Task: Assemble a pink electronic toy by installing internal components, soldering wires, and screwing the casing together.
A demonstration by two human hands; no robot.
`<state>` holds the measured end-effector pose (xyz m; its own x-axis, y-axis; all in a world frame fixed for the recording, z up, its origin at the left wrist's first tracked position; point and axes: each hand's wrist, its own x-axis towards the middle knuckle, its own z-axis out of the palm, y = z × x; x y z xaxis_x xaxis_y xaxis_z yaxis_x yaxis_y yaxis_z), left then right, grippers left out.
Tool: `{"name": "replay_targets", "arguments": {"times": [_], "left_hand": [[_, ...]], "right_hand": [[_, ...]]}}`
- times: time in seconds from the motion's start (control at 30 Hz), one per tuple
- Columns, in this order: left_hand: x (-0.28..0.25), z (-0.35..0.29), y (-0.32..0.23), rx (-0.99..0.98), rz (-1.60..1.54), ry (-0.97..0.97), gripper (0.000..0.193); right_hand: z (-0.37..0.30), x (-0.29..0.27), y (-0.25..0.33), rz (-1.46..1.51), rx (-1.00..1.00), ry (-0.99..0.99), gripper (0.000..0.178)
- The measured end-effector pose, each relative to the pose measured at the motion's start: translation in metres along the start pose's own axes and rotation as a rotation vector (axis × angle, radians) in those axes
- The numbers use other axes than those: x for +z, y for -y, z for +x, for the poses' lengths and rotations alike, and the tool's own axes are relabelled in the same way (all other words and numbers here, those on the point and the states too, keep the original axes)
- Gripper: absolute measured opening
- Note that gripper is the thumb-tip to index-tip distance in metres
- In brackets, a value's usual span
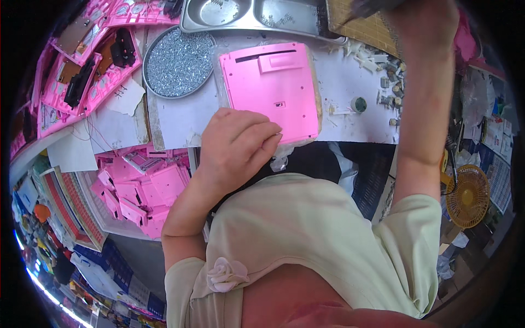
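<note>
A pink plastic housing [273, 93] lies on clear plastic wrap at the front edge of the white worktop. It has a dark slot near its far edge, a raised rectangle and small holes. My left hand [240, 139] holds its near left corner, fingers curled and pressed onto the plastic. At the far right, my right hand [429, 24] is raised at the picture's upper edge, closed around a dark tool [373, 6] with a thin tip. Blur and the picture's edge hide part of that hand and tool.
A round tray of small screws [178, 63] stands left of the housing, beside stacked pink parts [82, 93]. Behind is a metal compartment tray [262, 28]. Small loose parts [391, 82] lie right. A bin of pink pieces [145, 191] sits lower left; a yellow fan [467, 195] stands right.
</note>
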<state>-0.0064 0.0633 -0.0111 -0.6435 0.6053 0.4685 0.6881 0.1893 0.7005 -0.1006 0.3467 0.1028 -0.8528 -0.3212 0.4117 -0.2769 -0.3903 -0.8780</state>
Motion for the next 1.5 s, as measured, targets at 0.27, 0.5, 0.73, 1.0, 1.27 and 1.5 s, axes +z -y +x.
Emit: {"name": "replay_targets", "arguments": {"times": [0.27,0.5,0.73,1.0,1.27,1.5], "left_hand": [[0.012,0.0,0.006,0.049,0.004,-0.05,0.024],[0.01,0.001,0.011,0.065,-0.019,-0.079,0.023],[0.001,0.003,0.014,0.027,0.003,-0.106,0.021],[0.005,0.001,0.015,0.015,0.074,-0.152,0.018],[-0.079,0.001,0.1,-0.437,0.772,-0.026,0.017],[-0.076,0.025,0.128,-0.262,0.583,-0.162,0.016]], "right_hand": [[-0.084,0.1,-0.02,0.107,0.022,-0.116,0.028],[-0.079,0.111,-0.027,0.115,0.064,-0.208,0.028],[-0.071,0.104,-0.029,0.148,0.035,-0.15,0.028],[-0.067,0.112,-0.036,0.105,0.08,-0.25,0.028],[-0.07,0.071,-0.039,0.053,-0.013,-0.143,0.033],[-0.094,0.081,-0.021,-0.079,0.036,-0.293,0.029]]}}
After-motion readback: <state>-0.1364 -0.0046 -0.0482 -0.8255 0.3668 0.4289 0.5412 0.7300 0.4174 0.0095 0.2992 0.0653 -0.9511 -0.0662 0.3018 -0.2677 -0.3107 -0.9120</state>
